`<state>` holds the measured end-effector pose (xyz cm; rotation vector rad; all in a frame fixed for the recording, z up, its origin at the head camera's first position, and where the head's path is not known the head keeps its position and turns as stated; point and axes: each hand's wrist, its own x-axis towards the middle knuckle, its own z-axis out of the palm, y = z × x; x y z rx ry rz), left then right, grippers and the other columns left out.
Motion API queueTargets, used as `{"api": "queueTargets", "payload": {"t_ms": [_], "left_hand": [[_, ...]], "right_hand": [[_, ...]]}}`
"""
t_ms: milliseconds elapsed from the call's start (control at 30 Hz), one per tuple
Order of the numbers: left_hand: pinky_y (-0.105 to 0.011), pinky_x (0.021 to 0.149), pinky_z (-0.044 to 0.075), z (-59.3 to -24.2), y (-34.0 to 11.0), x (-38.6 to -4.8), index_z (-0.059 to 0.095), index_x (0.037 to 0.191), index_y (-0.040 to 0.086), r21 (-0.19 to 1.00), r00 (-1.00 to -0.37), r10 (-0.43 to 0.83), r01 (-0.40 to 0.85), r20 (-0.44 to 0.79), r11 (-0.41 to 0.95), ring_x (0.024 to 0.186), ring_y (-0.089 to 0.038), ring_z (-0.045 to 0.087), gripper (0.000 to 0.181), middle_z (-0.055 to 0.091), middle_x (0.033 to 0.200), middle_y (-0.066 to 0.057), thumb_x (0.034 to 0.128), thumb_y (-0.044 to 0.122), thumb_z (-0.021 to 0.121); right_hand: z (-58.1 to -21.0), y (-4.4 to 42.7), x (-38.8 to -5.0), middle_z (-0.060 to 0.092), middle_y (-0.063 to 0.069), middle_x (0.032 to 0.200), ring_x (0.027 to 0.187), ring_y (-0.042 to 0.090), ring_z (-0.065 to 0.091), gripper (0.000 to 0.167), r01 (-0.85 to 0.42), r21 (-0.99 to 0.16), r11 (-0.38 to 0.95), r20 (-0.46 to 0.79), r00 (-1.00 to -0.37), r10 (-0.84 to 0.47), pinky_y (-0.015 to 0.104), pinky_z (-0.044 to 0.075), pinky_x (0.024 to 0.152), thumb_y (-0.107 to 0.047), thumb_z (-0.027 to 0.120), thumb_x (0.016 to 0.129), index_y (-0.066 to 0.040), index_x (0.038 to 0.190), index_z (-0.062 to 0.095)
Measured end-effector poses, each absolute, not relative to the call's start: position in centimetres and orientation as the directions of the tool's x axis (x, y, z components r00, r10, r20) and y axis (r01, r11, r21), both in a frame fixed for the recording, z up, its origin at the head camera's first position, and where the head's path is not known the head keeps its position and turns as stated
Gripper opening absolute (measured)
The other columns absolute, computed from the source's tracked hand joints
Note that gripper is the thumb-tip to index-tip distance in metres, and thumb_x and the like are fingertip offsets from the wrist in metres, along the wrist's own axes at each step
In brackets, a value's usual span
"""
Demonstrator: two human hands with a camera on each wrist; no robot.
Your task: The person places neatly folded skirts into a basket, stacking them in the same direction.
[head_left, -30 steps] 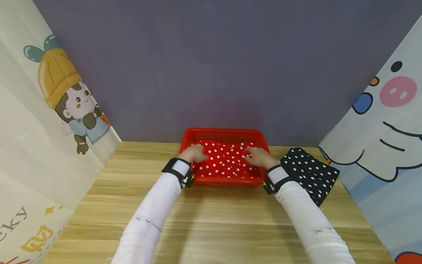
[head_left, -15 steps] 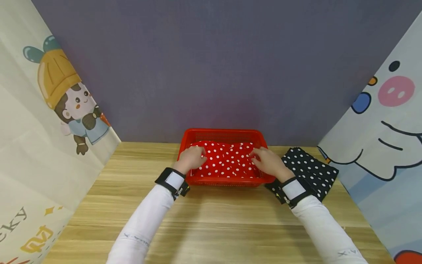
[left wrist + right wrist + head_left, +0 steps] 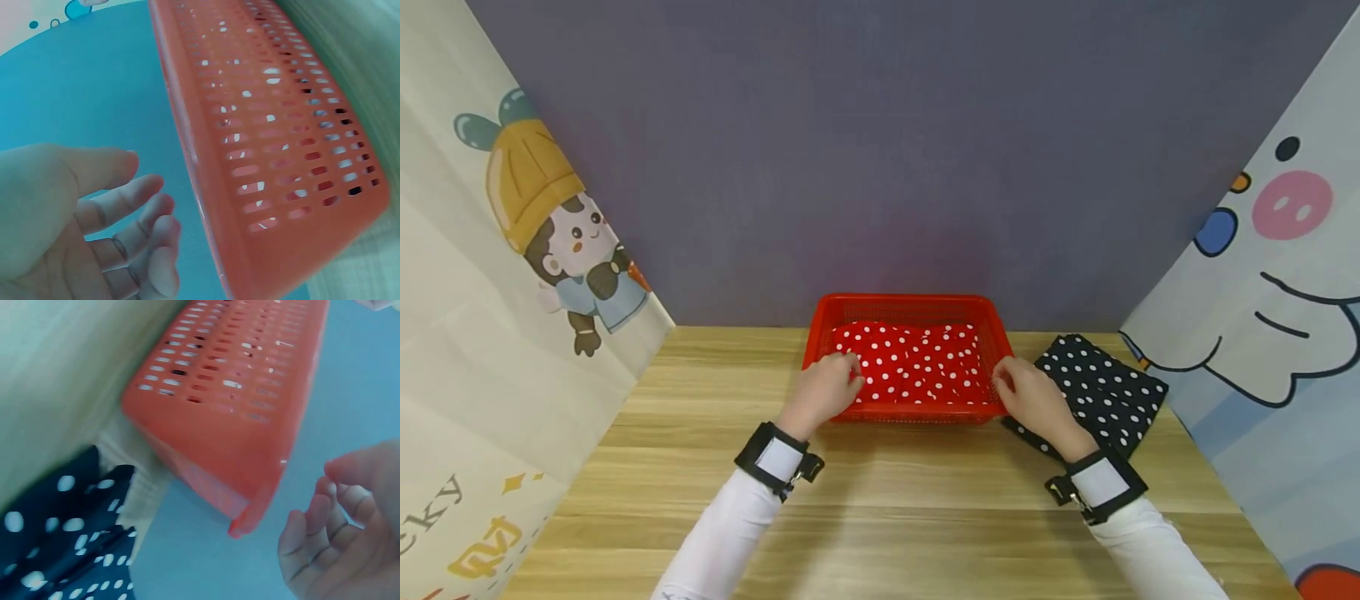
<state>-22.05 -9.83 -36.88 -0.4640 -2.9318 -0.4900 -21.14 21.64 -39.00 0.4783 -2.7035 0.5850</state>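
Sitting at the desk's far edge (image 3: 745, 337), the red plastic basket (image 3: 917, 411) should lift lightly by its end rims, polka-dot cloth (image 3: 917, 362) inside; left hand (image 3: 823, 387) and right hand (image 3: 1033, 398), fingers (image 3: 134, 192) half-curled, hold nothing.

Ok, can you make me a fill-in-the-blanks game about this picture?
1. The basket is coloured ____.
2. The cloth inside it has dots that are ____.
3. The other cloth, lying on the table, has a background coloured ____.
4. Out of the left hand and the right hand, the one nearer the other cloth is the ____ one.

Missing words: red; white; black; right.
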Motion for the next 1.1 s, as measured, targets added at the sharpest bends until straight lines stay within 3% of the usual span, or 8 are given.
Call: {"api": "queueTargets", "payload": {"t_ms": [367,567,767,900,1100], "left_hand": [[-0.019,0.041,0.033,-38.8,-9.4,-18.2,0.057,0.074,0.014,0.309,-0.899,0.282,0.388,0.336,0.868,0.049,-0.007,0.041,0.013,0.048,0.063,0.005,0.0807,0.018,0.067],[-0.018,0.042,0.031,-40.7,-9.7,-16.5,0.056,0.072,0.015,0.294,-0.887,0.292,0.404,0.359,0.866,0.051,-0.006,0.04,0.014,0.046,0.063,0.006,0.0793,0.017,0.068],[-0.021,0.045,0.033,-42.5,-10.2,-15.5,0.058,0.075,0.016,0.273,-0.893,0.295,0.394,0.341,0.877,0.055,-0.008,0.046,0.013,0.049,0.068,0.006,0.0779,0.019,0.07],[-0.023,0.047,0.038,-43.6,-10.3,-14.9,0.06,0.077,0.015,0.261,-0.881,0.318,0.419,0.351,0.87,0.06,-0.012,0.052,0.011,0.052,0.071,0.004,0.077,0.018,0.07],[-0.025,0.05,0.043,-45.0,-10.2,-14.1,0.063,0.082,0.013,0.233,-0.857,0.348,0.452,0.38,0.861,0.067,-0.016,0.058,0.012,0.058,0.078,0.001,0.0744,0.017,0.071]], "right_hand": [[-41.8,24.1,-19.3,0.052,0.005,0.072,0.059,0.014,0.045,0.004,-0.301,-0.354,0.886,0.436,-0.891,-0.129,0.023,0.037,0.047,-0.003,0.059,0.084,-0.003,0.087,0.056],[-43.0,25.9,-18.9,0.05,0.006,0.069,0.057,0.016,0.044,0.005,-0.251,-0.357,0.9,0.478,-0.877,-0.055,0.026,0.033,0.046,0.0,0.058,0.082,-0.003,0.084,0.054],[-44.3,28.4,-19.0,0.051,0.008,0.07,0.057,0.018,0.046,0.007,-0.236,-0.308,0.922,0.48,-0.875,-0.064,0.027,0.035,0.046,0.0,0.061,0.08,-0.001,0.083,0.055],[-45.0,30.0,-19.4,0.053,0.014,0.074,0.06,0.023,0.049,0.009,-0.219,-0.274,0.937,0.461,-0.885,-0.072,0.034,0.038,0.049,-0.003,0.062,0.08,0.001,0.086,0.057],[-45.9,32.0,-19.7,0.054,0.027,0.09,0.077,0.044,0.053,0.018,-0.155,-0.23,0.961,0.408,-0.912,-0.05,0.053,0.044,0.061,-0.005,0.061,0.081,0.004,0.096,0.059]]}}
